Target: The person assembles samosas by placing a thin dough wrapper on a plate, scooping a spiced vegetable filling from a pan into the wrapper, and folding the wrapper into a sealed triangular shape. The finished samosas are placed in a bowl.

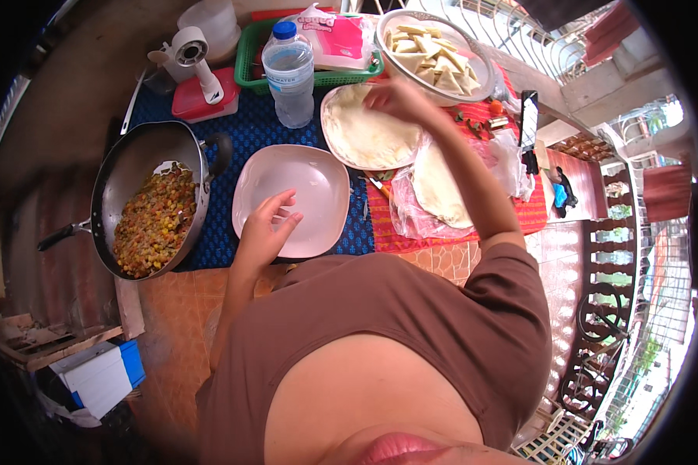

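Observation:
My left hand (pixel 268 225) is over the near rim of a bare pale pink square plate (pixel 322 182), its fingers loosely apart and nothing in them. Farther right, my right hand (pixel 399 101) reaches over the far edge of a plate with round pale dough sheets (pixel 364 136), close to a big clear bowl (pixel 485 77) of folded pale triangular pastries (pixel 434 58). Its fingers bend downward and look blurred, so I cannot make out a hold. Under my right forearm, another round dough sheet (pixel 440 190) lies on clear plastic (pixel 402 203).
At left stands a deep pan (pixel 105 182) of diced vegetable filling (pixel 155 221). Behind the plates are a water bottle (pixel 291 81), a green basket (pixel 248 58), a red-lidded container (pixel 182 101) and a white handheld fan (pixel 202 66). A phone (pixel 529 120) stands upright at right.

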The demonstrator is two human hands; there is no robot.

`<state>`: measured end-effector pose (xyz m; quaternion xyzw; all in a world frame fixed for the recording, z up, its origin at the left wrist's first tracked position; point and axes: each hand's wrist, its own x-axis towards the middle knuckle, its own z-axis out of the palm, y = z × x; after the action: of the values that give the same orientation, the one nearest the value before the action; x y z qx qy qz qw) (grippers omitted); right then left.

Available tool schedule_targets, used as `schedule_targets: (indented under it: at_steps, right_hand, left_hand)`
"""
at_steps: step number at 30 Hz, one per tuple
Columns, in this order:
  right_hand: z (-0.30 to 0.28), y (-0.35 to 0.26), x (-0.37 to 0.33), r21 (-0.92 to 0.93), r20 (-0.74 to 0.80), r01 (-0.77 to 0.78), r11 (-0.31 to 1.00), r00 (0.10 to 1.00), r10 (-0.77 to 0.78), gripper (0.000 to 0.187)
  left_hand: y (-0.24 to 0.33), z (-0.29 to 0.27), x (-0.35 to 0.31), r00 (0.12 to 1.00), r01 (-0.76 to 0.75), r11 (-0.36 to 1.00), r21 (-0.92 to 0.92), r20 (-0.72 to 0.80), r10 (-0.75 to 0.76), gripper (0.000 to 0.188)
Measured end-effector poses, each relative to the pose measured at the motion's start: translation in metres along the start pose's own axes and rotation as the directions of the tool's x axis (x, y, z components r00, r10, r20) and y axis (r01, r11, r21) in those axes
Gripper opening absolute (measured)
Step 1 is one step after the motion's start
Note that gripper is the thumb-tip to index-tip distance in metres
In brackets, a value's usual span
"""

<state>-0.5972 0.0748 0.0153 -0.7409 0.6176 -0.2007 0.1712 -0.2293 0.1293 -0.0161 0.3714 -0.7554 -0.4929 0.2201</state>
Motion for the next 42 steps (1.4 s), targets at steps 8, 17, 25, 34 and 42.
schedule_targets:
  at_steps: [8, 17, 25, 34, 42]
  right_hand:
    - [0.1, -0.038, -0.028, 0.068, -0.145, -0.417, 0.906, 0.895, 0.422, 0.034]
    - [0.102, -0.048, -0.032, 0.044, -0.261, -0.475, 0.879, 0.843, 0.469, 0.024]
    - [0.031, -0.076, -0.038, 0.649, -0.391, -0.146, 0.746, 0.778, 0.493, 0.009]
    - [0.039, -0.174, -0.048, 0.877, -0.18, 0.142, 0.458, 0.983, 0.04, 0.025]
    - [0.068, -0.11, -0.064, 0.959, -0.033, 0.029, 0.282, 0.999, 0.011, 0.07]
  left_hand:
    - [-0.005, 0.033, 0.014, 0.925, -0.158, 0.986, 0.051, 0.358, 0.129, 0.05]
    - [-0.017, 0.047, 0.005, 0.799, -0.489, 0.872, 0.019, 0.41, 0.44, 0.064]
    - [0.009, 0.015, 0.021, 0.921, -0.376, 0.926, -0.036, 0.1, 0.378, 0.099]
    - [0.057, 0.003, 0.034, 0.925, -0.378, 0.737, -0.561, -0.188, 0.331, 0.056]
    - [0.035, -0.03, 0.032, 0.992, 0.037, 0.203, -0.978, 0.012, -0.124, 0.04]
